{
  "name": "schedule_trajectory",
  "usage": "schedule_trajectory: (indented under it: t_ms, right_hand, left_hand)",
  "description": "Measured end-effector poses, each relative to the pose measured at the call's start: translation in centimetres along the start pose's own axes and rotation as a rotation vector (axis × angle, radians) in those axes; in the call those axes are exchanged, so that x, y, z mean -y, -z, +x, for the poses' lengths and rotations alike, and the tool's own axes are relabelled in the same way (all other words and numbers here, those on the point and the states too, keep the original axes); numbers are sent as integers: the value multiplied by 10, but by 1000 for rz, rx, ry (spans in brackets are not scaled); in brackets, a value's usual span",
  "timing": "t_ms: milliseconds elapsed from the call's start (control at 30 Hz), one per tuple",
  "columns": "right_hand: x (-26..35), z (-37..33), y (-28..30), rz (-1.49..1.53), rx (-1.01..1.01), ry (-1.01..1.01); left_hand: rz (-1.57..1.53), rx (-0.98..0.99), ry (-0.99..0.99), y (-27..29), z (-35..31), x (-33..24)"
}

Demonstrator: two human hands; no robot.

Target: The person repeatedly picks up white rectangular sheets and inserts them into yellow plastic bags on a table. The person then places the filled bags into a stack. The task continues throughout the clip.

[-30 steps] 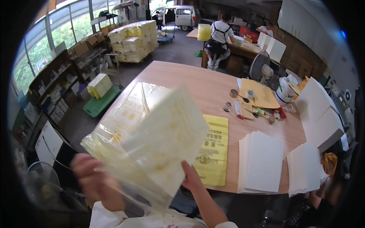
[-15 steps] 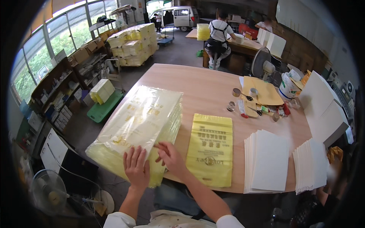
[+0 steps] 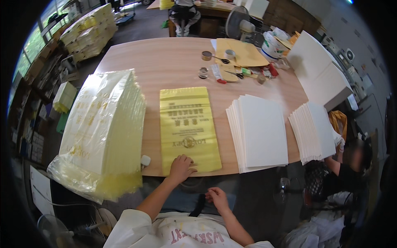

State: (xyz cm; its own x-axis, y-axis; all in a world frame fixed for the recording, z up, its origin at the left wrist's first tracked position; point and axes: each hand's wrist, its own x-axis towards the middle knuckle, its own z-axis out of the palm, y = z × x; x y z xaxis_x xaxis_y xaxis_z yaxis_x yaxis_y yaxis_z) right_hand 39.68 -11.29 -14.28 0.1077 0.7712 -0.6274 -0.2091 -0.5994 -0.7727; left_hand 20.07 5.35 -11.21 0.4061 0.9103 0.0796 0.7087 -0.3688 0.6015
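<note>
A flat yellow plastic bag [image 3: 188, 124] with dark print lies on the wooden table in front of me. My left hand [image 3: 181, 168] rests on its near edge, fingers stretched over the bag. My right hand [image 3: 217, 199] hovers off the table edge, above my lap, holding nothing, its fingers loosely bent and apart. To the left is a tall stack of glossy yellow bags [image 3: 93, 120] with pale tops, its near end hanging over the table edge. A fanned stack of white boards [image 3: 264, 132] lies to the right of the single bag.
A second white stack [image 3: 313, 130] sits at the right edge beside a seated person [image 3: 343, 169]. Farther back are tape rolls [image 3: 202, 72], scissors [image 3: 235, 75], brown envelopes [image 3: 242, 51] and a white bucket [image 3: 273, 45]. A small white object [image 3: 145, 160] lies beside the yellow stack.
My hands have left the yellow stack. The left one has moved onto the single yellow bag; the right one has drawn back over my lap. The view has turned right and downward.
</note>
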Motion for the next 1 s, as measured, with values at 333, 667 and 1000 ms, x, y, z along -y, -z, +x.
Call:
schedule_trajectory:
  t_ms: [333,667,1000]
  right_hand:
    - [51,44,-58,6,184,138]
    - [78,99,-52,-283,-366,461]
    - [98,53,-66,-392,-82,1054]
  left_hand:
    - [-485,203,186,16,48,12]
    - [-1490,-108,590,60,53,13]
    - [-488,124,-211,54,-7,-132]
